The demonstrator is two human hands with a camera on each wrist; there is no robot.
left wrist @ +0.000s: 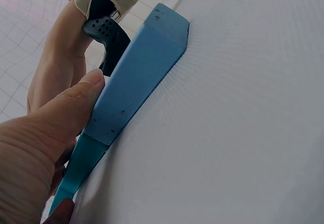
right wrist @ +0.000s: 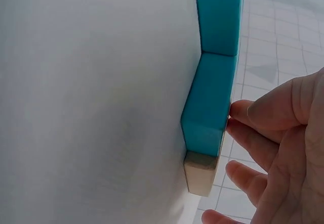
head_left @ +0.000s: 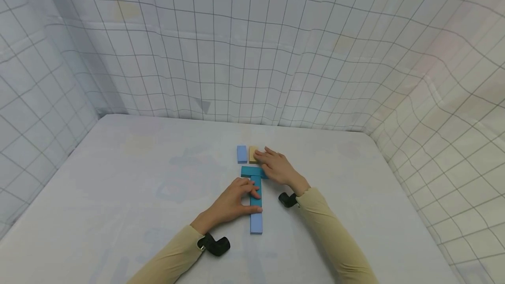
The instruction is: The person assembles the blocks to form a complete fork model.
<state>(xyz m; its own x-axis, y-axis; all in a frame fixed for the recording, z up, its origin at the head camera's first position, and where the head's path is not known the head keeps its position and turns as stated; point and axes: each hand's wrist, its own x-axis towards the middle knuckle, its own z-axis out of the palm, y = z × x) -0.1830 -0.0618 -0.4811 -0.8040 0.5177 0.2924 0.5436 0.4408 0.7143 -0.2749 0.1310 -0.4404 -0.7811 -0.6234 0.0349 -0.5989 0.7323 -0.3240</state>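
In the head view, a teal vertical block (head_left: 255, 183) meets a teal crosswise block (head_left: 249, 171) in a T, with a light blue block (head_left: 256, 225) continuing the stem below. My left hand (head_left: 232, 199) lies over the stem, fingers bent over the teal part and thumb near the joint with the light blue block. That thumb (left wrist: 83, 95) touches the block's edge in the left wrist view. My right hand (head_left: 279, 168) reaches over the right end of the crosswise block, fingertips at the yellow block (head_left: 252, 155). Its fingertips (right wrist: 239, 110) are right at the teal edge in the right wrist view.
Another light blue block (head_left: 242, 154) stands left of the yellow one. Everything sits on a white-covered table (head_left: 130, 179). Grid-patterned curtains (head_left: 236, 56) enclose its back and sides. Each wrist carries a black camera (head_left: 215, 245).
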